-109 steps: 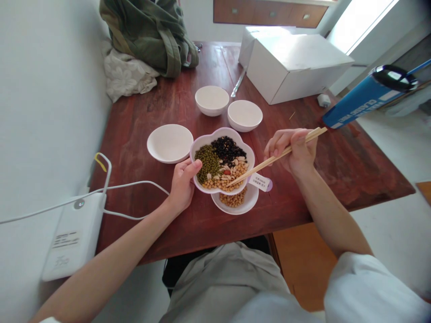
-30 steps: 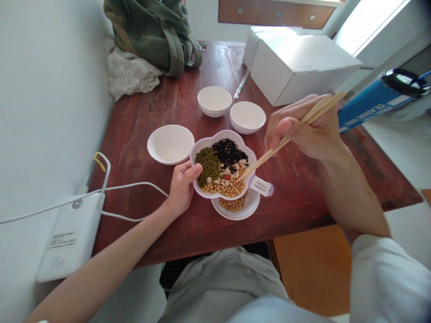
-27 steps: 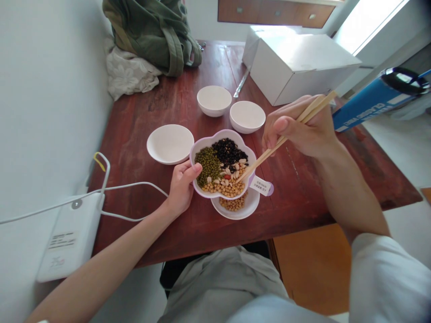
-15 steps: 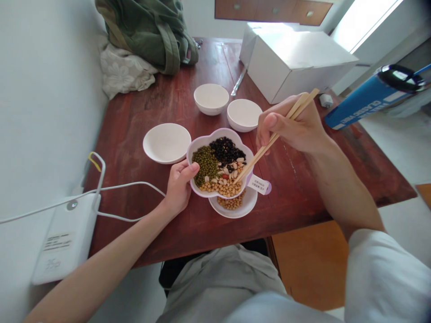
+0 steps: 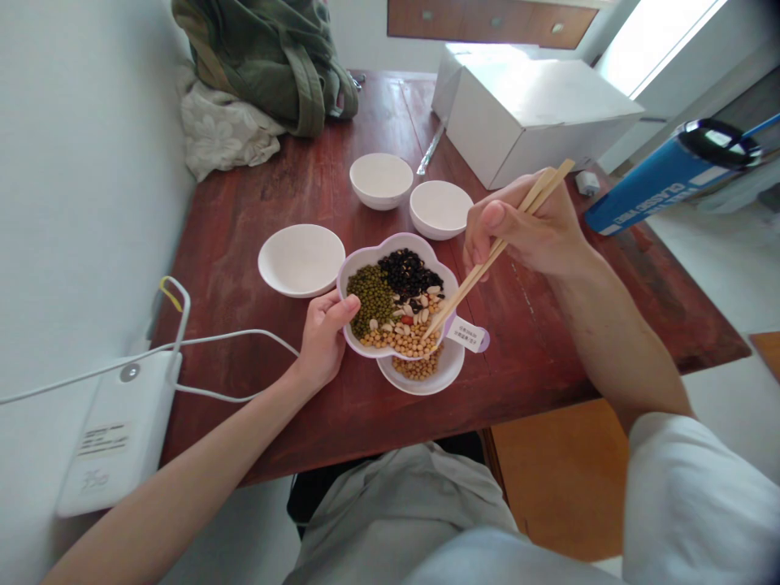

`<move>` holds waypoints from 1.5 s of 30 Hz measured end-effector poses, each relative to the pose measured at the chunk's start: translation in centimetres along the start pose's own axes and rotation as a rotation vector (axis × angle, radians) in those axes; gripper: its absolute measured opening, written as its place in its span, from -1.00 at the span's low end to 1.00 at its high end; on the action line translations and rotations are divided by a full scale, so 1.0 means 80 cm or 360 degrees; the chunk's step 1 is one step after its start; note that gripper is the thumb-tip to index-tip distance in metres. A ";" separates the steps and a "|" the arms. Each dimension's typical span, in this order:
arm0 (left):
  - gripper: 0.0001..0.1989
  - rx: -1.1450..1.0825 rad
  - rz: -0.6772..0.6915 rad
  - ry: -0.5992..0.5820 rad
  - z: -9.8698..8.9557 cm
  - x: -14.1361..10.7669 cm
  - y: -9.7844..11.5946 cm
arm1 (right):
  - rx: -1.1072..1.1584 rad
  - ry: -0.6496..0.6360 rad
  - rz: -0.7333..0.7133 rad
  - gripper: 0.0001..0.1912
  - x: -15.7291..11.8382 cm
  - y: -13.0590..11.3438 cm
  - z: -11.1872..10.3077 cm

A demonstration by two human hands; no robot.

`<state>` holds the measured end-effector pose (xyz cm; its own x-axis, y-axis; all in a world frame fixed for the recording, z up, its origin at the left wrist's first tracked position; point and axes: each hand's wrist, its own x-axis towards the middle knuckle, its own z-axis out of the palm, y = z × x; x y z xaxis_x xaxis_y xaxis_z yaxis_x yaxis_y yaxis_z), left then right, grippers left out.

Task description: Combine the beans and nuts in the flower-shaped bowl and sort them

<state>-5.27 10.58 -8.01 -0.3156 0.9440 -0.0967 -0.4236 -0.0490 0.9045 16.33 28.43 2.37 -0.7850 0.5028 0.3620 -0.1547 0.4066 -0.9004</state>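
- The scalloped bowl [image 5: 406, 240] sits at the centre of the frame, overlapping a white dish [image 5: 452, 372] below it; whether they touch is unclear.
- The left hand [image 5: 325, 337] grips its left rim, thumb over the edge; the right hand [image 5: 524, 227], right of centre, clasps the chopsticks [image 5: 472, 280].
- The bowl is probably light, stiff plastic, its load loose and prone to spill if tipped; the rim or the labelled tab [image 5: 468, 334] seems the best hold.
- The chopsticks look light and rigid; smooth, round beans would likely slip between their tips. Whether they pinch one, I cannot tell.
- The bowl is white, lilac-edged, holding green beans [image 5: 370, 294], black beans [image 5: 405, 272], yellow beans [image 5: 399, 342] and pale peanuts [image 5: 420, 305].
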 end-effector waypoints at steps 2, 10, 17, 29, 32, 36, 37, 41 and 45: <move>-0.58 0.0006 0.0002 -0.0001 0.000 0.000 0.000 | 0.0029 0.0001 -0.0054 -0.42 0.000 0.000 0.001; -0.58 0.0016 -0.0001 0.0004 -0.001 0.001 -0.001 | 0.0073 0.0019 -0.0070 -0.42 -0.001 0.000 -0.001; -0.56 0.0037 0.0009 0.0006 -0.001 0.001 -0.002 | 0.0141 0.0096 -0.0022 -0.42 -0.012 0.011 0.002; -0.54 0.0021 0.0010 -0.0014 0.000 0.000 -0.001 | 0.0278 0.0456 0.0019 -0.34 -0.038 0.043 0.010; -0.53 0.0021 0.0011 -0.0027 -0.001 0.001 -0.001 | 0.0302 0.0508 0.0024 -0.33 -0.043 0.045 0.012; -0.53 0.0019 0.0006 -0.0040 -0.002 0.001 -0.001 | 0.0362 0.0559 0.0013 -0.29 -0.050 0.048 0.018; -0.53 0.0017 0.0005 -0.0040 -0.002 0.001 -0.002 | 0.0372 0.0577 0.0013 -0.28 -0.051 0.049 0.019; -0.54 0.0022 0.0010 -0.0030 -0.002 0.002 -0.002 | 0.0394 0.0653 0.0058 -0.26 -0.054 0.048 0.024; -0.53 0.0021 0.0013 -0.0040 -0.003 0.002 -0.004 | 0.0413 0.0684 0.0097 -0.23 -0.055 0.047 0.025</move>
<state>-5.39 10.70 -8.38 -0.2974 0.9515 -0.0787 -0.4095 -0.0526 0.9108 18.03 26.20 -3.10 -0.4877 0.8104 0.3245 -0.3032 0.1913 -0.9335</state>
